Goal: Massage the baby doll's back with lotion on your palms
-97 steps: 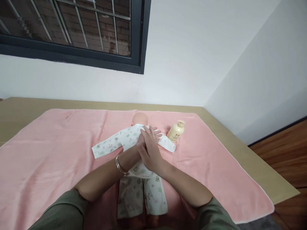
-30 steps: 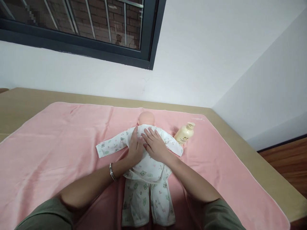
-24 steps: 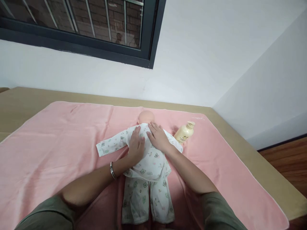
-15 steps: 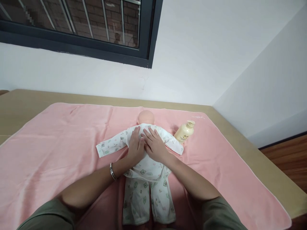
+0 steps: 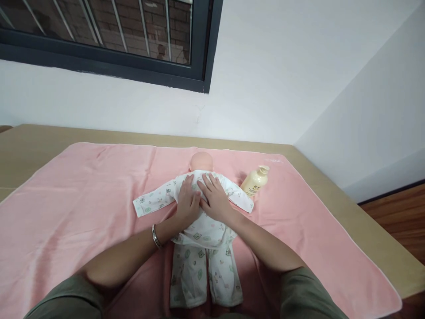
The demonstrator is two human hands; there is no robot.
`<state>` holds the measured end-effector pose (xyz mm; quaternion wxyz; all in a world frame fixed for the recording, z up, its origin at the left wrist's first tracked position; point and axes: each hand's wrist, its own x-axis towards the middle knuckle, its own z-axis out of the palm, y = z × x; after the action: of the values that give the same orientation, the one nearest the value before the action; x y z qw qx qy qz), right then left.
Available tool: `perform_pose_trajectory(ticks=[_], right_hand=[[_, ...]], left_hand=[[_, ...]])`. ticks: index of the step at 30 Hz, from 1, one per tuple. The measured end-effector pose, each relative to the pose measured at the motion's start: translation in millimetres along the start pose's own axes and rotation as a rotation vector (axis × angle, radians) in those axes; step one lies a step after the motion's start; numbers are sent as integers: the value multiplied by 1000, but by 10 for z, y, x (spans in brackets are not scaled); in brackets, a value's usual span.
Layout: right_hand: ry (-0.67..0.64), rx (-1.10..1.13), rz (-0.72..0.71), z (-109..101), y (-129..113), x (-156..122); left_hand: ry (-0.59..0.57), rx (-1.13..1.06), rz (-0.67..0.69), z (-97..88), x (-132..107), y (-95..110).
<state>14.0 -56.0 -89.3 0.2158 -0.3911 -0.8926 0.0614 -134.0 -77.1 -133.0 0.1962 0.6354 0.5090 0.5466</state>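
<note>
A baby doll (image 5: 201, 161) lies stretched out on a pink mat (image 5: 99, 190), its head at the far end and no facial features showing. It wears a white printed top (image 5: 202, 232) and matching trousers (image 5: 190, 277), sleeves spread to both sides. My left hand (image 5: 188, 201) rests flat on the left of the doll's upper body, fingers pointing toward the head. Beside it my right hand (image 5: 214, 197) lies flat on the right half, fingers a little spread. The thumbs are close together near the middle. Neither hand grasps anything.
A cream pump bottle (image 5: 255, 180) stands by the doll's right-side sleeve end. The mat covers most of a wooden tabletop (image 5: 318, 181). Behind is a white wall (image 5: 252, 88) with a dark-framed window (image 5: 204, 53). A silver bangle (image 5: 155, 236) circles my left wrist.
My right hand's fingers have shifted slightly and now lie straighter toward the doll's head. My left hand stays in nearly the same place. The doll and bottle have not moved.
</note>
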Motion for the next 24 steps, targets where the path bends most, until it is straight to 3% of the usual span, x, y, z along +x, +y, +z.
perform_pose_trajectory(ticks=[4,7,11,15,20,24], right_hand=[[88,131,-100,8,223,-146],[117,147,-17,-25,339,30],[59,48,89,-35,225,248],[66,41,-43,10,132,98],[188,208,-135,35,291,-182],[354,279,36,-12,370,-170]], left_hand=[[-7,-9,2,-5,-3,6],[5,-15,5,-3,1,18],[19,11,15,2,4,17],[19,39,36,1,-5,-1],[-3,77,67,-7,-9,-12],[-35,154,84,-6,-11,-14]])
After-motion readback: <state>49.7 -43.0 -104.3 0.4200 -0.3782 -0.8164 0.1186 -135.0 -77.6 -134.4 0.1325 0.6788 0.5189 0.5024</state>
